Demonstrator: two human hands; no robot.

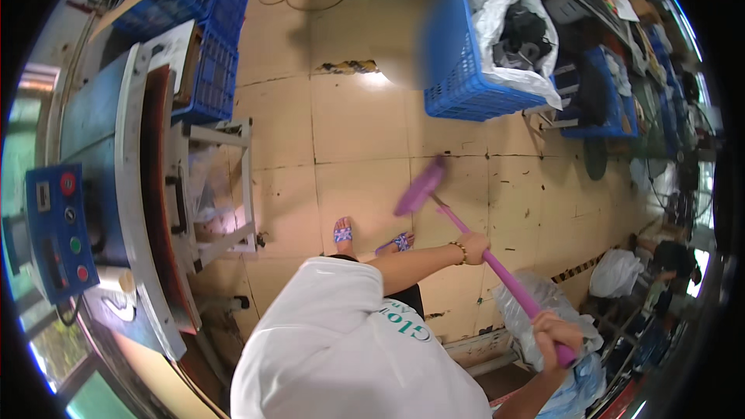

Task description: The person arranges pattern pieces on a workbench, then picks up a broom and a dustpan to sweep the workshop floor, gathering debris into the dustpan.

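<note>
A purple broom slants across the space in front of me and to my right. Its purple head is over the tiled floor, a little beyond my feet, and looks slightly blurred. My left hand, with a beaded bracelet at the wrist, is closed around the middle of the handle. Near the handle's top end, at the lower right, my right hand is wrapped around it too. Dark marks and small bits of debris dot the tiles to the right of the broom head.
Blue crates stand at the far right, one holding a white bag of dark items. A machine with a blue control box and a metal-legged stand are on the left. Plastic bags lie at the right. A cable trails across the far floor.
</note>
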